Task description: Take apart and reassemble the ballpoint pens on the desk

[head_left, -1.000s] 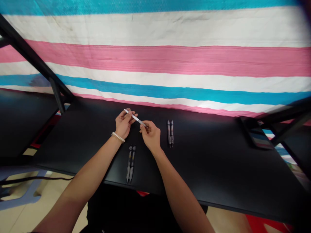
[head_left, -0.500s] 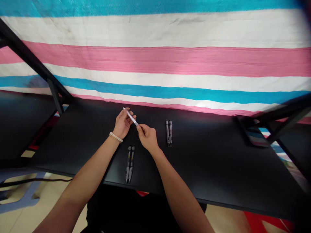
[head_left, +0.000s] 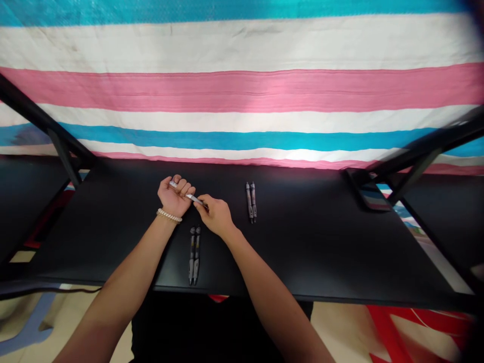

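A slim white pen (head_left: 192, 197) spans both hands above the black table (head_left: 302, 237). My left hand (head_left: 174, 195), palm up with a beaded bracelet at the wrist, has its fingers curled round one end. My right hand (head_left: 216, 216) pinches the other end between thumb and fingers. Two dark pens with grey grips (head_left: 193, 257) lie side by side near the table's front edge, below my hands. To the right of my right hand, another pair of dark pens (head_left: 251, 202) lies close together.
A phone-like black slab (head_left: 370, 194) rests at the right by a black metal brace (head_left: 412, 151). Another brace (head_left: 41, 118) slants at the left. Behind the table hangs a striped sheet (head_left: 242, 91). Stools in grey-blue (head_left: 34, 322) and red (head_left: 393, 327) stand below.
My left fingers have curled round the white pen, which lay across them more openly before. The view has turned slightly to the right.
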{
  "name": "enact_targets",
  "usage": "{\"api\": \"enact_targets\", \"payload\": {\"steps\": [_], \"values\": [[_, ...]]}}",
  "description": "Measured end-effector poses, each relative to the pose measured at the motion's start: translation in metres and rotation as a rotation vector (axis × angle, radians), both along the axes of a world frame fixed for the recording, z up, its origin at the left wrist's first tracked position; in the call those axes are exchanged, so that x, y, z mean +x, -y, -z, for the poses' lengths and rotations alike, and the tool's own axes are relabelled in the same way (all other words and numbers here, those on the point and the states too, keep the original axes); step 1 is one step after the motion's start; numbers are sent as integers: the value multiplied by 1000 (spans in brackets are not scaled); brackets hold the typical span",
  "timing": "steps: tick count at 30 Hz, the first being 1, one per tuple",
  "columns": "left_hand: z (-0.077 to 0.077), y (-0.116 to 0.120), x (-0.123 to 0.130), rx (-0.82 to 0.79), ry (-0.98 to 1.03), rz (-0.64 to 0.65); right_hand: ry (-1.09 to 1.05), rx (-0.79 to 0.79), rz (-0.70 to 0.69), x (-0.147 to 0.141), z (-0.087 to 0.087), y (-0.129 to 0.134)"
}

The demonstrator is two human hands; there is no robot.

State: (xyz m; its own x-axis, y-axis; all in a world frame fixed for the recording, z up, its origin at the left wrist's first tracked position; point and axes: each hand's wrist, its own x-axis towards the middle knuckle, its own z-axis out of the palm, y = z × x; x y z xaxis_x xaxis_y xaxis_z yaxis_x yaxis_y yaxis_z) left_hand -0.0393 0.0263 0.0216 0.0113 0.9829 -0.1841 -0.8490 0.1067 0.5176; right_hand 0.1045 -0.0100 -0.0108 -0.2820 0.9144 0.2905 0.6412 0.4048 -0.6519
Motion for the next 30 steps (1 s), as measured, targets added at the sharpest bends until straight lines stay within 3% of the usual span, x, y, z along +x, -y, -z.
{"api": "enact_targets", "payload": {"steps": [5, 12, 18, 24, 30], "values": [[0, 0, 1, -5, -9, -37, -159, -70, 37, 1, -2, -1], [2, -2, -1, -27, -59, -42, -83, -64, 17, 0, -3, -2], [4, -5, 6, -1, -85, 77, -102, -46, 97, 1, -7, -1], [10, -12, 7, -126, -125, 131, -176, -5, 321, 15, -21, 10], [14, -16, 8, -201, -128, 102, -190, 15, 655, 82, -34, 37]]}}
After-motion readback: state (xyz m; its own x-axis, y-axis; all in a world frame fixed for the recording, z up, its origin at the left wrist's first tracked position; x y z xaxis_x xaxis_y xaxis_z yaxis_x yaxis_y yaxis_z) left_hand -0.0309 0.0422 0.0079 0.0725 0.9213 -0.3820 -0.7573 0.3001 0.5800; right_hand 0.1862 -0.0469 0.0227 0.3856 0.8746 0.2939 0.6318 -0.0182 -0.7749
